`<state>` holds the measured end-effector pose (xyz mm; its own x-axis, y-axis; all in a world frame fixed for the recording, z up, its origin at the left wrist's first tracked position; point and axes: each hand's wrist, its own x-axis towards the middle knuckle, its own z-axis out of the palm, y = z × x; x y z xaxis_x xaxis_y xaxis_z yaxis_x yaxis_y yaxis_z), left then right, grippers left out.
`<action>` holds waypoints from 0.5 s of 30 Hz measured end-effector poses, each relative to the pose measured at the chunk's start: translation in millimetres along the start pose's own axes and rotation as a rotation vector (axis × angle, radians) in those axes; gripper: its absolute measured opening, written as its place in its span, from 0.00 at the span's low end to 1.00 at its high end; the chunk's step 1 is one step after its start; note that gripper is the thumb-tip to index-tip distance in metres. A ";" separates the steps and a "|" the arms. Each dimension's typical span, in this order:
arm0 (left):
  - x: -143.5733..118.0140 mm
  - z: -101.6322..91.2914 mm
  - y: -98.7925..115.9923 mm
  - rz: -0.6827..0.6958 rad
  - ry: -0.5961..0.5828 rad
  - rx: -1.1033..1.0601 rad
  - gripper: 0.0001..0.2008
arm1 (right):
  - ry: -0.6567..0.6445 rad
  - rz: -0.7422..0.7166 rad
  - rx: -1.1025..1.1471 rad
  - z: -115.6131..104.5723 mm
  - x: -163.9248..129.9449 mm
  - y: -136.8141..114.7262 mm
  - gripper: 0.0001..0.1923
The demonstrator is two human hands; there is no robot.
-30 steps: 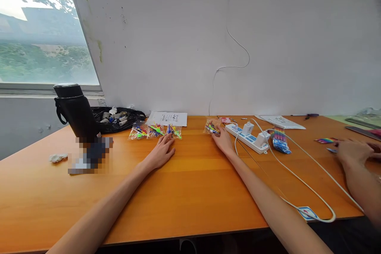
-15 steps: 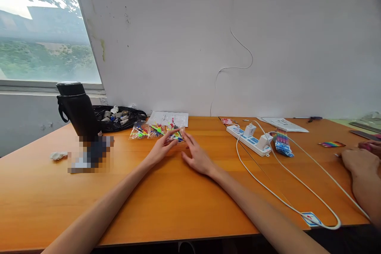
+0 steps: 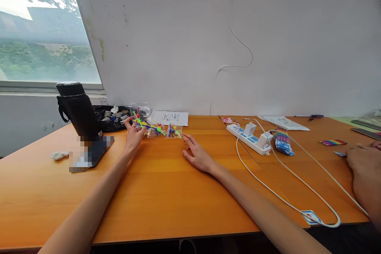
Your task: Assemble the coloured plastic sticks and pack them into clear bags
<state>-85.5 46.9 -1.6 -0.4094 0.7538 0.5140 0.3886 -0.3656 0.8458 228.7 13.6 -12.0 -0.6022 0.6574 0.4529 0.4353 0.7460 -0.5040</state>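
Note:
My left hand [image 3: 133,137] pinches a clear plastic bag [image 3: 139,116] of small bright pieces in red, yellow, green and blue. The bag is raised and tilted in front of the black bag; what its pieces are is too small to tell. Under and beside it more clear bags of coloured pieces lie on the wooden table [image 3: 166,194]. One such bag [image 3: 173,131] is at the fingertips of my right hand [image 3: 197,154]. That hand rests on the table with its fingers stretched and apart, holding nothing; whether the fingertips touch the bag I cannot tell.
A black bottle [image 3: 76,111] stands at left, beside a partly blurred phone-like object [image 3: 102,151] and a crumpled tissue [image 3: 59,155]. Behind are an open black bag [image 3: 111,125] of rubbish and a white sheet [image 3: 178,118]. To the right are a power strip [image 3: 248,141], looping cables and another person's hand [image 3: 361,160].
My left hand has moved left, away from my right hand, and now lifts a clear bag of coloured pieces. My right hand stays nearly in place.

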 end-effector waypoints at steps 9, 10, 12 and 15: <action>11.5 -12.9 -29.9 0.039 -0.116 0.467 0.21 | -0.011 0.000 -0.006 0.7 0.1 1.3 0.36; 11.4 -12.4 -30.6 0.034 -0.099 0.508 0.22 | -0.012 0.001 -0.009 0.8 0.2 1.6 0.36; 11.1 -11.3 -31.2 0.017 -0.074 0.573 0.22 | -0.016 0.002 -0.014 1.1 0.4 2.0 0.35; 10.6 -10.5 -31.1 0.001 -0.072 0.590 0.23 | -0.022 0.001 -0.016 1.2 0.6 2.3 0.34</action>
<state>-110.6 60.5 -20.9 -0.3601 0.7964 0.4859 0.7906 -0.0160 0.6121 228.5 15.6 -13.8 -0.6165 0.6556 0.4359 0.4462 0.7471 -0.4926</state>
